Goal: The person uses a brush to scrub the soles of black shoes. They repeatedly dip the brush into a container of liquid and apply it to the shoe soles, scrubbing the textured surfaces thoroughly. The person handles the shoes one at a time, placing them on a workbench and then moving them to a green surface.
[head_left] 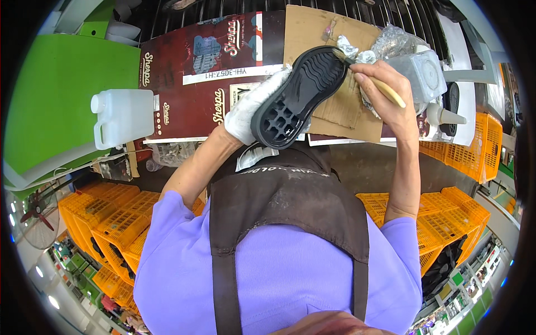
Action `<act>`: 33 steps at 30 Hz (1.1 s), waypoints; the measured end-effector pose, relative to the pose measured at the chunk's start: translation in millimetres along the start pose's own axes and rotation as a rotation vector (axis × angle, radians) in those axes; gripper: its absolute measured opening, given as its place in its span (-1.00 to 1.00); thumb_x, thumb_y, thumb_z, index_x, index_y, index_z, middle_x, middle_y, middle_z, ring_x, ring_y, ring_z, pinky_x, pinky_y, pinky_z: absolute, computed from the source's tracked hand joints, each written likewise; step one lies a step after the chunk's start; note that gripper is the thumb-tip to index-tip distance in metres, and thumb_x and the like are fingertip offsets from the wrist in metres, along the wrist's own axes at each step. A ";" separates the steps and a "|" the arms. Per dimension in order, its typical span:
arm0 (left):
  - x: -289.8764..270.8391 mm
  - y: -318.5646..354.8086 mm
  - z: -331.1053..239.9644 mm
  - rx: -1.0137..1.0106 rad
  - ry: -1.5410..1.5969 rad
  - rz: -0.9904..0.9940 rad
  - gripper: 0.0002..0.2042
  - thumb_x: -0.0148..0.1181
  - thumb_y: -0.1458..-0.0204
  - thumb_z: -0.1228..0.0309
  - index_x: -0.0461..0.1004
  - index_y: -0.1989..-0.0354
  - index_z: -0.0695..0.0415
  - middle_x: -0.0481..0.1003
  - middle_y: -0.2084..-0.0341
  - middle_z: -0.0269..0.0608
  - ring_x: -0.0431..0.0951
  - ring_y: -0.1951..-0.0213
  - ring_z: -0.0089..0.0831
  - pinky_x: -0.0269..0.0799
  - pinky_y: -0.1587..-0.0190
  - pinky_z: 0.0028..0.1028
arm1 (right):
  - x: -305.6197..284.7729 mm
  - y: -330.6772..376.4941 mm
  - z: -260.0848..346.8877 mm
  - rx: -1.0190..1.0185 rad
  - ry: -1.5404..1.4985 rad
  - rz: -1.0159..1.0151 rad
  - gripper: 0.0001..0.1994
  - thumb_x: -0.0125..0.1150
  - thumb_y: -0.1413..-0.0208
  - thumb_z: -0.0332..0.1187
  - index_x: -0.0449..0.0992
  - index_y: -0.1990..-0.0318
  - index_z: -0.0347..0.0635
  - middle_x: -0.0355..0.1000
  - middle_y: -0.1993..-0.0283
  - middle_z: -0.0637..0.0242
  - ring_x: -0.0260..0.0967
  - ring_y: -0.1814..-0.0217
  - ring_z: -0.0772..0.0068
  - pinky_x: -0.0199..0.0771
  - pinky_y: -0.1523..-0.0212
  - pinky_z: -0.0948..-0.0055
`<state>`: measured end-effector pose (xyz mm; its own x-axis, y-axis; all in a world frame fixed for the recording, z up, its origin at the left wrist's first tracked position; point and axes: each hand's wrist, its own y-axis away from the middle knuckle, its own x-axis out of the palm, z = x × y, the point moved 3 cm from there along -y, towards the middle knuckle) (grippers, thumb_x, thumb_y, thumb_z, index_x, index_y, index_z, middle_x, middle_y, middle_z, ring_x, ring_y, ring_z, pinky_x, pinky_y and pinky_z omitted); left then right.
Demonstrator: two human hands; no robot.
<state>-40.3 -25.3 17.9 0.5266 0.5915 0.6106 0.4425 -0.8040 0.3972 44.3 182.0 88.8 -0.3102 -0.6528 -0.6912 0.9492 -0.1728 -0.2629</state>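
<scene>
Two hands worked above the bench point(184, 67): gloved left hand point(251, 109) gripped the black shoe sole point(298, 95), right hand's point(385, 92) fingers pinched a brush point(385, 89) at its toe; coating seemed underway, needing strokes heelward.

Shoe sole point(298, 95) in left hand point(254, 106), above cardboard sheet point(326, 39) on bench point(368, 162). Right hand point(385, 95) with brush point(385, 88) at its right. Jug point(123, 117) far left; crates point(117, 218) below.
</scene>
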 end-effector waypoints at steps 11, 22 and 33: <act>-19.9 0.8 11.6 0.122 -0.605 0.124 -0.52 0.02 0.05 0.55 0.17 -0.11 0.34 0.33 0.04 0.20 0.39 0.04 0.02 0.30 -0.04 -0.32 | 25.7 -3.1 4.3 0.491 -0.408 -0.136 -0.82 0.22 -0.02 -0.32 0.57 0.40 -0.27 0.37 0.67 0.41 0.28 0.64 0.71 0.24 0.61 0.70; 3.8 2.1 -2.5 0.038 0.075 0.053 -0.51 -0.33 -0.20 0.01 0.33 0.01 0.15 0.48 0.34 -0.25 0.49 0.35 -0.57 0.43 0.27 -0.56 | 29.6 -1.5 19.3 -0.265 -0.049 -0.014 -0.81 0.26 0.11 -0.47 0.53 0.27 -0.11 0.29 0.52 0.33 0.29 0.48 0.37 0.32 0.47 0.46; -10.4 -1.4 9.9 -0.035 0.334 0.177 -0.53 -0.38 -0.22 0.06 0.24 -0.08 0.14 0.45 0.18 -0.19 0.51 0.26 -0.45 0.48 0.20 -0.46 | 32.1 -7.6 3.0 -0.227 -0.295 -0.011 -0.84 0.19 0.07 -0.52 0.55 0.27 -0.21 0.43 0.43 0.27 0.35 0.44 0.38 0.35 0.43 0.48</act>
<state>-39.2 -29.7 4.3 0.3248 0.3950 0.8594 0.3377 -0.8972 0.2847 27.3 160.1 70.6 -0.2601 -0.8422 -0.4723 0.8999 -0.0341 -0.4347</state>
